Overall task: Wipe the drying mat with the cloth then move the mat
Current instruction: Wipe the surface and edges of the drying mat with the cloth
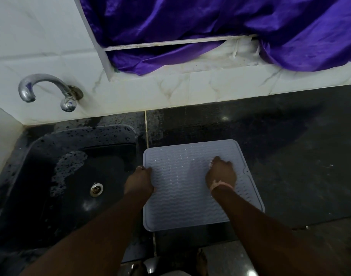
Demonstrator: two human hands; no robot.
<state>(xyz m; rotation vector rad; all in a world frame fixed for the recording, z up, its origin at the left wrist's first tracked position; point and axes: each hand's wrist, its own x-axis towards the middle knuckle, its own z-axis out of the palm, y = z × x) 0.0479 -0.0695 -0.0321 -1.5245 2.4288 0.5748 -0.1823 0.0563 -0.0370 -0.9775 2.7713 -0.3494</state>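
From the head view, the drying mat [182,188] lay flat on the dark counter [290,156], its left edge just beside the sink [67,176] and its near edge close to the counter's front edge; the mat was nearly square, so no long axis stood out, though it sat slightly turned, with its far-right corner swung toward the wall.

The left hand [139,181] rested at the mat's left edge, fingers curled over that edge and apparently gripping it, which looked like a steadying hold; the right hand [220,172] lay on the mat's right-of-centre part, knuckles up and fingers curled under. No cloth [212,163] could be made out with certainty; only a pale sliver showed at the fingertips, so whether that hand held the cloth could not be told.

Judged from this, wiping was the step in hand and the move had not yet begun. Both hands were already on the mat; the unwiped stretch appeared to lie away from the right hand, toward the far edge and the near-left corner. For the later move, the left hand was the better placed, being already on an edge.

A tap [47,90] stood over the sink's far-left corner, and purple fabric [210,22] hung behind the counter.
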